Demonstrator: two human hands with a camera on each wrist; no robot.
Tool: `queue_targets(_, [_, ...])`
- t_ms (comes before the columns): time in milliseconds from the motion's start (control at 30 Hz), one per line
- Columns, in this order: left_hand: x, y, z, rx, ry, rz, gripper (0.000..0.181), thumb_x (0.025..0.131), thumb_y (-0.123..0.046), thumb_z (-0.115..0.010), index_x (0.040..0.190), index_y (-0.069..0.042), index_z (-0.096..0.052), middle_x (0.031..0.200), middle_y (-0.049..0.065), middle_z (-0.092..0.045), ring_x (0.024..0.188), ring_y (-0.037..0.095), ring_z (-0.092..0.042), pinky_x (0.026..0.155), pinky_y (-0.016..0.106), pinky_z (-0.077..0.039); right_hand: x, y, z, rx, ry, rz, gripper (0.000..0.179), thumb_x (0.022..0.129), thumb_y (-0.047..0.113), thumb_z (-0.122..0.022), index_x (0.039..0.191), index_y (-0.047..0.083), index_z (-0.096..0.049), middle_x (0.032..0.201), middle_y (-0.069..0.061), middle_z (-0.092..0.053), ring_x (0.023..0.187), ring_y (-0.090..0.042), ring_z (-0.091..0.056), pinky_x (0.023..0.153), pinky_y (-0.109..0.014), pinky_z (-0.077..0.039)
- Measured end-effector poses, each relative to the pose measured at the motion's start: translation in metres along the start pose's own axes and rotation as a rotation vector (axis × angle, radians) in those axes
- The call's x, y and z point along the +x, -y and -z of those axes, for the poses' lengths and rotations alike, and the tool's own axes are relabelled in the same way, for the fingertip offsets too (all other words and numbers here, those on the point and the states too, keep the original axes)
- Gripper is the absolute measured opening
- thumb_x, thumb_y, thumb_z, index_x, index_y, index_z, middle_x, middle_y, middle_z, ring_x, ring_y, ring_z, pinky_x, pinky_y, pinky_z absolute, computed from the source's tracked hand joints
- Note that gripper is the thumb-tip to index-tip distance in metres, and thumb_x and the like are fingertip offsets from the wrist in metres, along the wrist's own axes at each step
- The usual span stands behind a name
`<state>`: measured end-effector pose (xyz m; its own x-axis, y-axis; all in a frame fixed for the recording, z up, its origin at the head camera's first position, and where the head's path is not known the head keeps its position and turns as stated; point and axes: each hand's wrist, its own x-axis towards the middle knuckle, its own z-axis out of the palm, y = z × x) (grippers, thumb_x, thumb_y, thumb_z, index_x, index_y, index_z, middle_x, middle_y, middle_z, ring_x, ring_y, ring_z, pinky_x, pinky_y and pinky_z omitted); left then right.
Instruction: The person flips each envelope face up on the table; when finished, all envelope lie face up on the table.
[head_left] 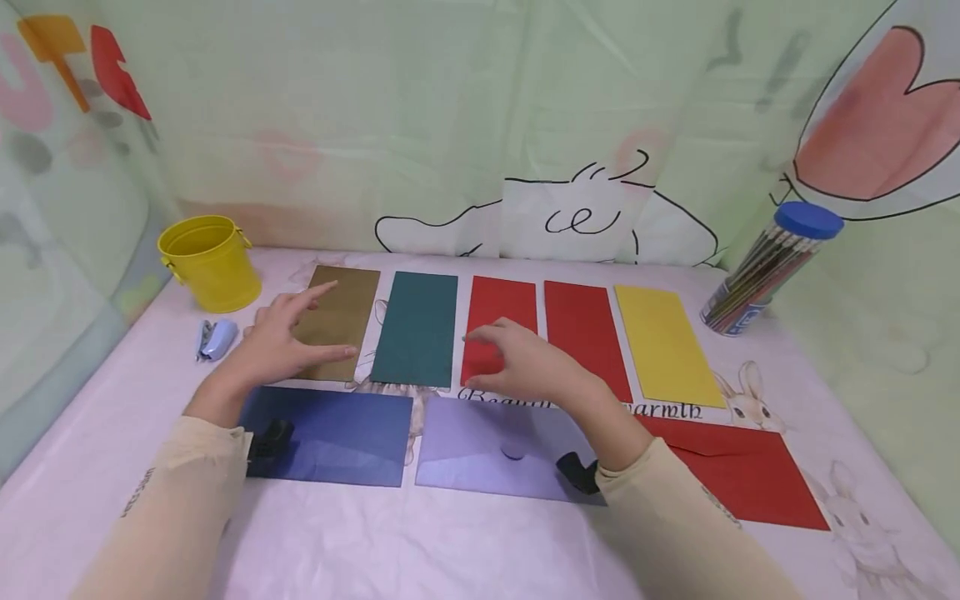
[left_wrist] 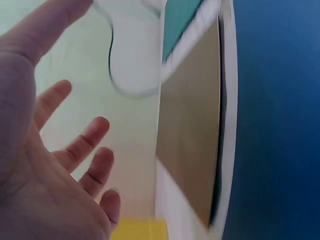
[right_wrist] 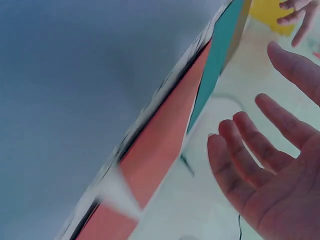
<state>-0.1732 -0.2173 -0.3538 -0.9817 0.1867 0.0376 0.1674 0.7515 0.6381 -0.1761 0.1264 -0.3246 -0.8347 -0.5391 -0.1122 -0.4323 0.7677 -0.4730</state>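
My left hand [head_left: 288, 336] hovers over the brown envelope [head_left: 347, 312], thumb and fingers spread apart with nothing between them. In the left wrist view its fingers [left_wrist: 82, 142] reach out loosely. Over the left red envelope [head_left: 501, 304] hangs my right hand [head_left: 525, 360], fingers loosely bent and holding nothing; the right wrist view shows its bare palm [right_wrist: 287, 200]. Between the hands lies a dark green envelope [head_left: 415, 329]. Below the left wrist is a blue envelope [head_left: 330, 437], and a lavender envelope [head_left: 480, 454] lies under the right forearm.
Another red envelope [head_left: 587, 333] and a yellow envelope [head_left: 667, 346] continue the back row. A further red envelope [head_left: 765, 475] is partly behind the right sleeve. At the left stand a yellow bucket [head_left: 213, 271] and a light blue stapler [head_left: 216, 340]; a tub of pencils [head_left: 765, 275] leans at right.
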Motion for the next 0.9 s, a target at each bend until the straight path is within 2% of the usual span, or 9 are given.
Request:
queue_targets(133, [-0.006,0.024,0.01,-0.009,0.006,0.045,0.104,0.08,-0.056,-0.08,0.161,-0.02,-0.026,0.151,0.026,-0.03,0.135,0.049,-0.029,0.1,0.072,-0.032,0.033,0.018,-0.011,0.027,0.025,0.027,0.064,0.088,0.029,-0.079,0.145,0.013,-0.054,0.138,-0.013,-0.051,0.12,-0.026,-0.053,0.091,-0.041,-0.053])
queue_targets(300, [-0.009,0.04,0.01,-0.076,0.044,0.07,0.101,0.083,-0.048,-0.081,0.161,-0.015,-0.026,0.152,0.031,-0.027,0.133,0.052,-0.035,0.101,0.069,-0.036,0.076,0.034,-0.021,0.005,0.067,0.079,0.068,0.088,0.033,-0.079,0.148,0.015,-0.051,0.143,-0.013,-0.048,0.129,-0.026,-0.047,0.095,-0.041,-0.051])
queue_targets(400, [-0.008,0.042,0.007,-0.086,0.079,0.087,0.102,0.082,-0.05,-0.081,0.161,-0.014,-0.026,0.151,0.032,-0.028,0.133,0.053,-0.036,0.102,0.068,-0.035,0.1,0.042,-0.026,-0.029,0.09,0.087,0.07,0.089,0.036,-0.077,0.15,0.016,-0.049,0.149,-0.012,-0.044,0.136,-0.026,-0.041,0.102,-0.043,-0.047])
queue_targets(567, [-0.002,0.043,0.003,-0.048,0.12,0.107,0.104,0.081,-0.054,-0.079,0.16,-0.014,-0.026,0.15,0.032,-0.027,0.131,0.052,-0.036,0.102,0.068,-0.035,0.133,0.049,-0.031,-0.063,0.104,0.056,0.07,0.092,0.041,-0.073,0.152,0.019,-0.046,0.154,-0.01,-0.04,0.142,-0.027,-0.034,0.11,-0.047,-0.038])
queue_targets(733, [0.0,0.045,0.0,-0.011,0.12,0.116,0.104,0.08,-0.054,-0.08,0.16,-0.014,-0.028,0.15,0.032,-0.026,0.127,0.053,-0.038,0.1,0.068,-0.037,0.156,0.049,-0.036,-0.052,0.126,0.033,0.072,0.093,0.043,-0.071,0.155,0.021,-0.042,0.157,-0.008,-0.037,0.145,-0.029,-0.029,0.113,-0.05,-0.032])
queue_targets(900, [-0.006,0.051,-0.001,-0.004,0.111,0.114,0.1,0.08,-0.05,-0.082,0.159,-0.016,-0.031,0.148,0.032,-0.025,0.126,0.055,-0.038,0.097,0.07,-0.038,0.171,0.054,-0.045,-0.069,0.116,0.018,0.073,0.093,0.045,-0.07,0.156,0.024,-0.04,0.157,-0.005,-0.039,0.145,-0.03,-0.028,0.114,-0.051,-0.03])
